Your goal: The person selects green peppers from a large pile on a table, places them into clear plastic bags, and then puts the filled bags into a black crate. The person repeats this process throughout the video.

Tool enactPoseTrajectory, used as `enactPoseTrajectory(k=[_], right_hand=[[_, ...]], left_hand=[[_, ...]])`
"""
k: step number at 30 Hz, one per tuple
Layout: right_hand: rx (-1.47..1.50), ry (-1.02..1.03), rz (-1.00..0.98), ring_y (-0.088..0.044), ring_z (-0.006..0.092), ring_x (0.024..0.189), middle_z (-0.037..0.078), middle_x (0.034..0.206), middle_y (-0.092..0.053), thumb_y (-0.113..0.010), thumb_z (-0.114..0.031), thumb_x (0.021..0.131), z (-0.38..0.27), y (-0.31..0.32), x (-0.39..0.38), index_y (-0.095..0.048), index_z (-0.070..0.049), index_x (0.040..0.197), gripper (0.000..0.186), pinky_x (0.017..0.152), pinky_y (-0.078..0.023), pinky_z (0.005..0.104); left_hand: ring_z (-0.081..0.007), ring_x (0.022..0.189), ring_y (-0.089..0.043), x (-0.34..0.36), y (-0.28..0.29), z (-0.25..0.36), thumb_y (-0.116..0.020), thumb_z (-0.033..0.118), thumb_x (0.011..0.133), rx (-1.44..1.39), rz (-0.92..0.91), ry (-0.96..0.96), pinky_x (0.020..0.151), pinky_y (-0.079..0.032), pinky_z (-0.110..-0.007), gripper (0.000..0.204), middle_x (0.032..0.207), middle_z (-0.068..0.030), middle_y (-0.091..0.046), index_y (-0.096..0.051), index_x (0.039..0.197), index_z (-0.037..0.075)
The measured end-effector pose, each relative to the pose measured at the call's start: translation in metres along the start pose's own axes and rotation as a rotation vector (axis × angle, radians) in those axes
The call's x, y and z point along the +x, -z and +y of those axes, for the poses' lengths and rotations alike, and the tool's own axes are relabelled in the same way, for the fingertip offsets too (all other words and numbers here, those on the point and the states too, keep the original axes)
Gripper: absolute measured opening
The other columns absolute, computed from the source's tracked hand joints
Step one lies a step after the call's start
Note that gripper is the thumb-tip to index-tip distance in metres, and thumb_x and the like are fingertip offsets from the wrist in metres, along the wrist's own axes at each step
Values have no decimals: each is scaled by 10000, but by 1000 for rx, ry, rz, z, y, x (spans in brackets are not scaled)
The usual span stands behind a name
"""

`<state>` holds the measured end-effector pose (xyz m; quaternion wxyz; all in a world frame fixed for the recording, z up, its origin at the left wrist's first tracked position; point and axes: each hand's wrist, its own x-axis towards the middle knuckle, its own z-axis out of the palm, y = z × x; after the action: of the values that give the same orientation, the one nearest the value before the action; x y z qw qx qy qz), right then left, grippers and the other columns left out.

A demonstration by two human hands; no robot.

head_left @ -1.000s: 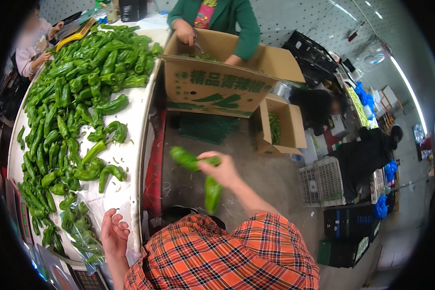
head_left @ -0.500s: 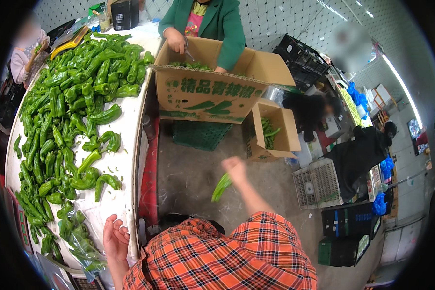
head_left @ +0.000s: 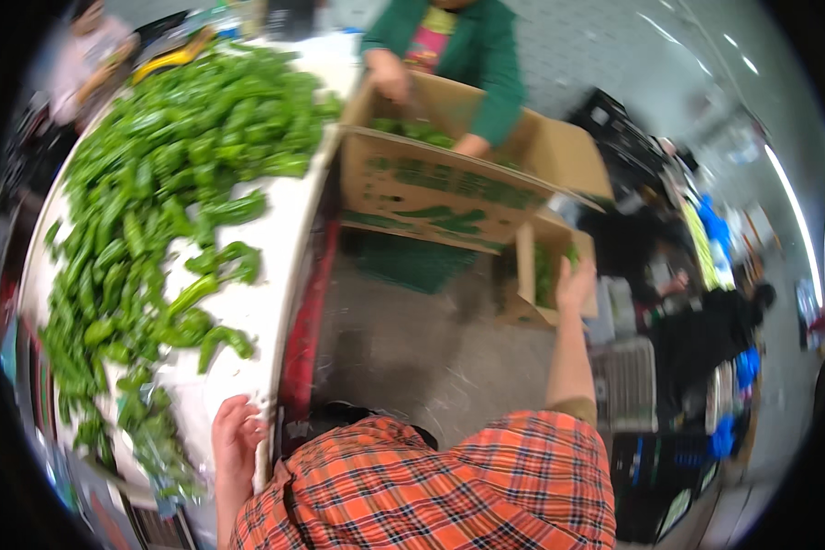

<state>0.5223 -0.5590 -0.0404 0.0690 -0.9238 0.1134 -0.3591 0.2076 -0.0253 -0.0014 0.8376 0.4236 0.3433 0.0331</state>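
My left hand (head_left: pixel 235 442) is at the table's edge, its fingers loosely curled and apart, with nothing in it. Close by on the table lies a clear plastic bag of green peppers (head_left: pixel 160 440). My right hand (head_left: pixel 576 282) reaches to the small cardboard box (head_left: pixel 525 266), over its near right side. Green peppers (head_left: pixel 545 273) show inside that box. A bit of green shows at my right fingertips; motion blur hides whether they grip a pepper or have let it go. A large heap of green peppers (head_left: pixel 183 137) covers much of the white table (head_left: pixel 275 215).
Across from me a person in a green jacket (head_left: pixel 498 69) has both hands in a large cardboard box (head_left: pixel 431 197) of peppers. Another person (head_left: pixel 87 60) stands at the far left. A green crate (head_left: pixel 412 261) supports the large box. Grey (head_left: pixel 625 385) and black crates (head_left: pixel 655 467) stand at right.
My right hand has moved right and away from me, from above the floor to the small box, where it held several long green peppers before. The view has shifted; my left hand stays by the table edge.
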Motion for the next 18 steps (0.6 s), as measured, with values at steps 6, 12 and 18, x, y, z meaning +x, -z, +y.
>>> enactPoseTrajectory(k=[6, 12, 18], right_hand=[[671, 252, -857, -579, 197, 618, 122, 661, -588, -597, -130, 754, -132, -74, -106, -602, -29, 925, 199, 608, -474, 308], [963, 748, -1233, -607, 256, 640, 135, 713, -609, -624, -127, 776, -353, 4, -148, -614, -71, 937, 170, 585, -464, 320], [1196, 838, -1188, -609, 244, 697, 128, 794, -626, -596, -130, 796, -509, 9, -141, -605, -28, 951, 186, 639, -470, 306]], left_hand=[[-95, 744, -566, -17, -2, 11, -532, 63, 852, 293, -3, -216, 652, -470, -212, 184, 858, -58, -613, -529, 1028, 12], [-159, 614, -596, -51, 22, 17, -559, -33, 764, 775, 413, -732, 560, -455, -236, 98, 704, -100, -628, -615, 837, 0], [-275, 791, -574, -91, 58, 16, -587, -29, 681, 969, 875, -778, 706, -460, -326, 197, 828, -123, -609, -587, 876, -2]])
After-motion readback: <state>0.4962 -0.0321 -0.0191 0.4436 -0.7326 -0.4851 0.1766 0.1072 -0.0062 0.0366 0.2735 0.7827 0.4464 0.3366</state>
